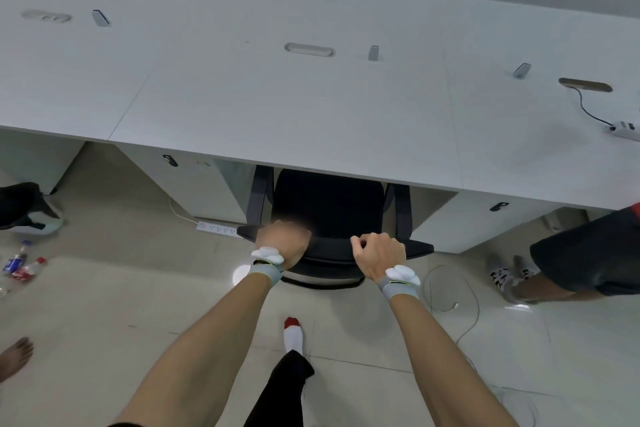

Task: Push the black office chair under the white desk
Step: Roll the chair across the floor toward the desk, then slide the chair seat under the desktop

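Observation:
The black office chair [329, 204] stands in the knee gap of the long white desk [311, 107]. Its seat and both armrests reach partly under the desk's front edge, and its backrest top sticks out toward me. My left hand [284, 241] is closed over the left part of the backrest's top edge. My right hand [379, 253] grips the same edge further right. Both wrists wear grey bands with white pods. The chair's base and wheels are hidden beneath the seat.
White drawer cabinets [194, 184] flank the gap on both sides. A power strip [218, 228] and cables lie on the tiled floor. Another person's leg and patterned sock [502, 279] are at the right, bottles [20, 263] at the left. My socked foot [293, 333] is below.

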`<state>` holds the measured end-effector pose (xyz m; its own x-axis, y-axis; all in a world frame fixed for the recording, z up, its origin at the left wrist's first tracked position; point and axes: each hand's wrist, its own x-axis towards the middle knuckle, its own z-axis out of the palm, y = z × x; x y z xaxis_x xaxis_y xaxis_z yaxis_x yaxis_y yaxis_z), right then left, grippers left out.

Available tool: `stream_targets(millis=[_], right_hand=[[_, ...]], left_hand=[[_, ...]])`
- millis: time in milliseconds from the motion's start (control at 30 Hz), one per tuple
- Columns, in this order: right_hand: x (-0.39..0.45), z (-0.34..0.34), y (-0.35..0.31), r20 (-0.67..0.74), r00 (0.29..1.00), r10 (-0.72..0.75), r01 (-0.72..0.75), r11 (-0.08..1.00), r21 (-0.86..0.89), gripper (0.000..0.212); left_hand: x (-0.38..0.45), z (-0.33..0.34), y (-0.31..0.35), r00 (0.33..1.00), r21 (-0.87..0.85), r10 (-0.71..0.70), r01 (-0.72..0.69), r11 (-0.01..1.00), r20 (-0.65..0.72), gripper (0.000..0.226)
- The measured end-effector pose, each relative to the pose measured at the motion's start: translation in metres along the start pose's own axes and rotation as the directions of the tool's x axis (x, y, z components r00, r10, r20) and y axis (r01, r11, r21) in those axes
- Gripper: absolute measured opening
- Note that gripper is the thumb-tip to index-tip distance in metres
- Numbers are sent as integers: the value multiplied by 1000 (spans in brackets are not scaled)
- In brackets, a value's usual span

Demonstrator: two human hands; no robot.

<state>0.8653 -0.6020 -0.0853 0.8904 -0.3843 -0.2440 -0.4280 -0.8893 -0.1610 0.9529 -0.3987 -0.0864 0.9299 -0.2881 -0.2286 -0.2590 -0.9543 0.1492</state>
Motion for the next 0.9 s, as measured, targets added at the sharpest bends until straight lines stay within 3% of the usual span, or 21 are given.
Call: stream_targets(millis=[900], right_hand=[[182,-43,-26,33,998,57,-58,998,37,57]], left_hand=[[193,-45,9,998,-12,29,-28,1000,53,56]])
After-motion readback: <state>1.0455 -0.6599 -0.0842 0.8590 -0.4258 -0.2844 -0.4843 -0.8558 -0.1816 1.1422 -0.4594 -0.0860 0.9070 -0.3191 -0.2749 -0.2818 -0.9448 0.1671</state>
